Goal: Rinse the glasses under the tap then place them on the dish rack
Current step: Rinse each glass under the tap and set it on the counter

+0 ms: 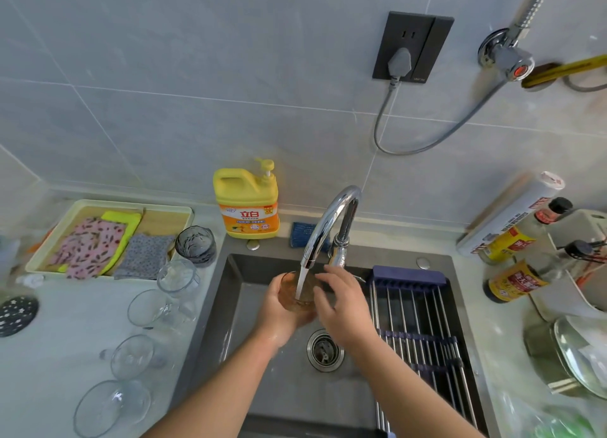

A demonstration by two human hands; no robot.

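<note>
Water runs from the chrome tap (pixel 328 227) into an amber-tinted glass (pixel 297 293) held upright over the dark sink (pixel 249 339). My left hand (pixel 279 312) grips the glass from the left and below. My right hand (pixel 341 303) hovers at the glass's right side, fingers spread and loosely bent, touching or nearly touching its rim. The roll-up dish rack (pixel 420 322) lies across the sink's right half with nothing on it. Several clear glasses (pixel 144 306) and one dark glass (pixel 196 245) stand on the counter left of the sink.
A yellow detergent bottle (pixel 246 201) stands behind the sink beside a blue sponge (pixel 300 235). A tray with cloths (pixel 108 237) sits at the far left. Sauce bottles (pixel 515 280), a foil roll and a pot lid (pixel 581 355) crowd the right counter.
</note>
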